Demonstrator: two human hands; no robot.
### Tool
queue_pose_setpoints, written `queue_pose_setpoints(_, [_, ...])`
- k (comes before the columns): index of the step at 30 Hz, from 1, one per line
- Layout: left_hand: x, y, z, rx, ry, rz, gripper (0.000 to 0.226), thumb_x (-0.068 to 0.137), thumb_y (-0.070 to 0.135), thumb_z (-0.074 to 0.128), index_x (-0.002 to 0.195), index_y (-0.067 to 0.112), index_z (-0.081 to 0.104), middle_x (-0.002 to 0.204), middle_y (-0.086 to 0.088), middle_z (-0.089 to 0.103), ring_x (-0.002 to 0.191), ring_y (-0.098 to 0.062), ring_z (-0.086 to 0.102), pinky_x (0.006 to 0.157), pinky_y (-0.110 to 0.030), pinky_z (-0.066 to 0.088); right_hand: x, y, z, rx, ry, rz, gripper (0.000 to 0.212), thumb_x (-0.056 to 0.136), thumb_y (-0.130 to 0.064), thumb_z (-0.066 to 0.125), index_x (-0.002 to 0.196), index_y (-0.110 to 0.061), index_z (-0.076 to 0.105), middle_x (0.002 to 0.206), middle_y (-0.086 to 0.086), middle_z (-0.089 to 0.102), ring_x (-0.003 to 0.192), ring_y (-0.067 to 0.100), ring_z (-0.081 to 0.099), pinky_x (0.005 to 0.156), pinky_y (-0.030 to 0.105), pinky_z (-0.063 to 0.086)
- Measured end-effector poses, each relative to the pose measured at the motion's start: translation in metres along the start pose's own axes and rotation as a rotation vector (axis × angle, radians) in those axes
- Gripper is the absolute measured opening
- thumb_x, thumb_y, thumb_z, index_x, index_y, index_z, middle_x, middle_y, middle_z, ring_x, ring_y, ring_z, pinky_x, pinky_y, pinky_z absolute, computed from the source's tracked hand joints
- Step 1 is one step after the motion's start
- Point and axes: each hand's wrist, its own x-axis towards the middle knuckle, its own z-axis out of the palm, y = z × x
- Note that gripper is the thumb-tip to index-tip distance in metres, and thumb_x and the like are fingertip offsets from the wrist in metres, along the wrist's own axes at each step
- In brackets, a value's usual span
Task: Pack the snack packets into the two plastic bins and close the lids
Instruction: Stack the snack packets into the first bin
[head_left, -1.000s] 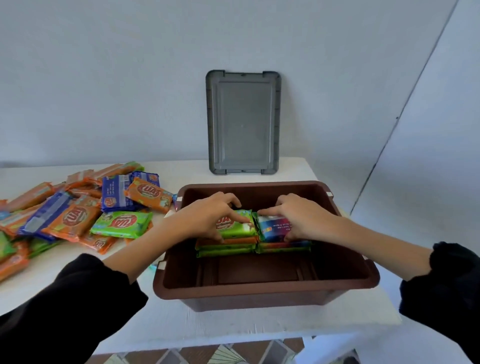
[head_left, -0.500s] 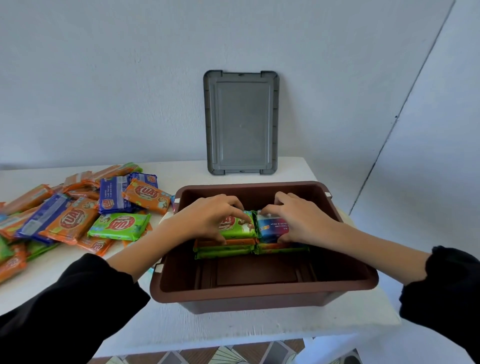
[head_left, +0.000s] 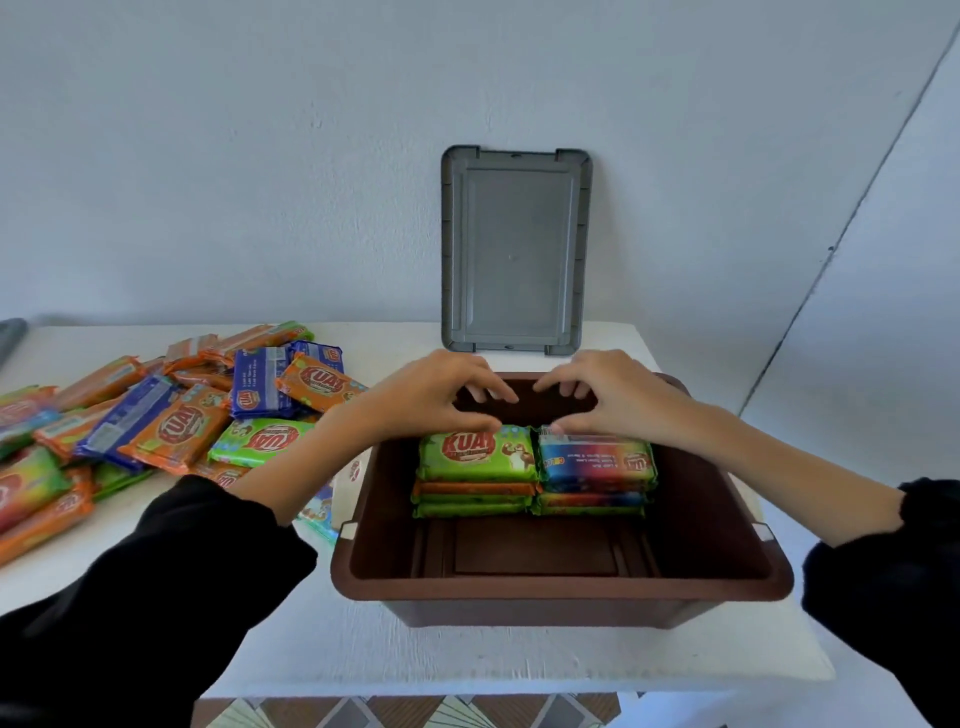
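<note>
A brown plastic bin (head_left: 561, 592) stands open on the white table. Inside it, against the far half, lie two short stacks of snack packets side by side: a green packet (head_left: 475, 457) tops the left stack, a blue and rainbow packet (head_left: 597, 462) tops the right. My left hand (head_left: 431, 395) hovers over the far edge of the left stack, fingers loosely curled, thumb at the green packet's far edge. My right hand (head_left: 613, 395) mirrors it, thumb touching the blue packet's far edge. Neither hand holds a packet. The grey lid (head_left: 514, 249) leans upright against the wall.
A loose pile of several orange, green and blue snack packets (head_left: 176, 431) covers the table's left part. The white table (head_left: 415, 654) ends just in front of the bin and close to its right side. A patterned floor shows below.
Both hands have lifted off the tops of the two stacks and drawn back toward the bin's far wall. The packets' tops are now uncovered and the stacks lie still.
</note>
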Motion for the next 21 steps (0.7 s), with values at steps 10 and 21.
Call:
queue_pose_setpoints(10, [-0.052, -0.04, -0.067, -0.025, 0.398, -0.241, 0.022, 0.086, 0.015, 0.063, 0.108, 0.017, 0.067, 0.104, -0.002, 0.067, 0.089, -0.008, 0.063, 0.08, -0.032, 0.056, 0.077, -0.064, -0.02, 0.153, 0.191, -0.198, 0.043, 0.082, -0.024, 0.069, 0.123, -0.021, 0.059, 0.103, 0.005, 0.064, 0.09, 0.017, 0.06, 0.082, 0.028, 0.047])
queue_pose_setpoints(21, [-0.174, -0.126, -0.081, 0.108, 0.42, -0.883, 0.041, 0.086, 0.025, 0.062, 0.125, 0.019, 0.057, 0.121, -0.01, 0.057, 0.111, -0.023, 0.054, 0.092, -0.034, 0.043, 0.182, -0.185, 0.045, 0.132, -0.01, -0.48, 0.049, 0.083, -0.022, 0.066, 0.131, -0.017, 0.054, 0.098, 0.0, 0.065, 0.085, 0.015, 0.057, 0.063, 0.018, 0.038])
